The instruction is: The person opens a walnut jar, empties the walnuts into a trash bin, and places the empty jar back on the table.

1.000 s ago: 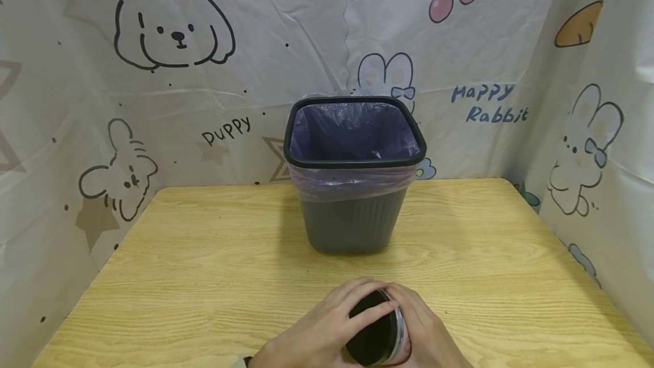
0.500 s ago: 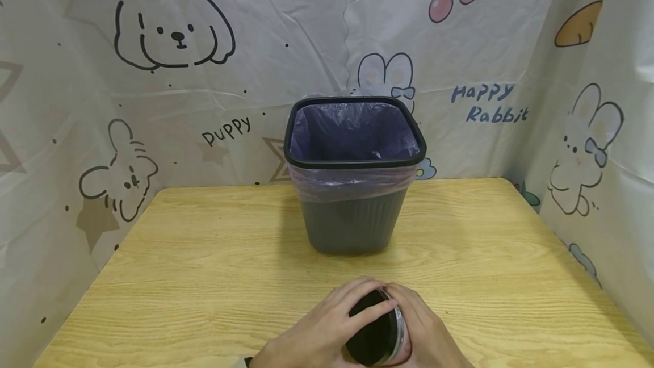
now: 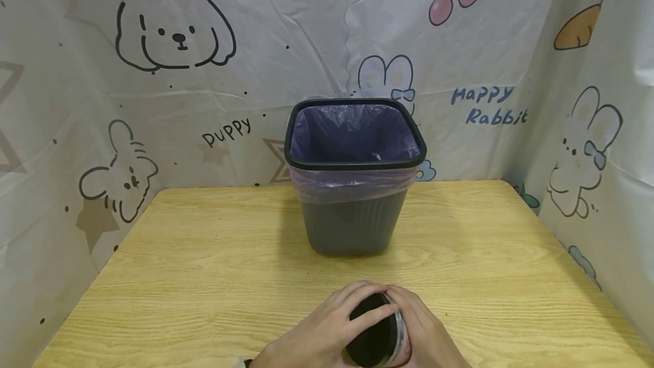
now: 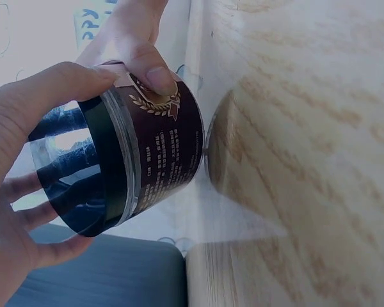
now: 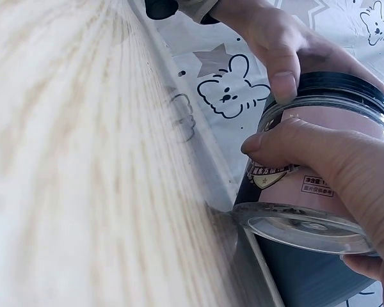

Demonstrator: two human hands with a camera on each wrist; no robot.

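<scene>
Fingers [image 3: 372, 317] of the left hand [image 3: 322, 325] spread and bend across the black lid [image 3: 378, 341] of a jar [image 4: 125, 153], its thumb pressing the lid's rim from the other side. The right hand [image 3: 426, 328] grasps the jar's body, thumb laid over the dark and pink label [image 4: 169, 131], a fingertip showing by the base in the right wrist view. The jar is tilted, lid towards the person's left, at the near part of the wooden table [image 3: 204, 277]; whether its clear base touches the tabletop is hard to tell.

In the head view the jar's lower side is cut off by the bottom edge and the hands cover most of its body. The label's small print cannot be read reliably. The label also hides what the jar holds.

Beyond the hands, well apart from them, a dark grey bin [image 3: 352, 226] stands upright on the table, lined with a purple bag [image 3: 352, 183] folded over its outside. A small pale spot shows inside; the bottom is too dark to make out.
</scene>
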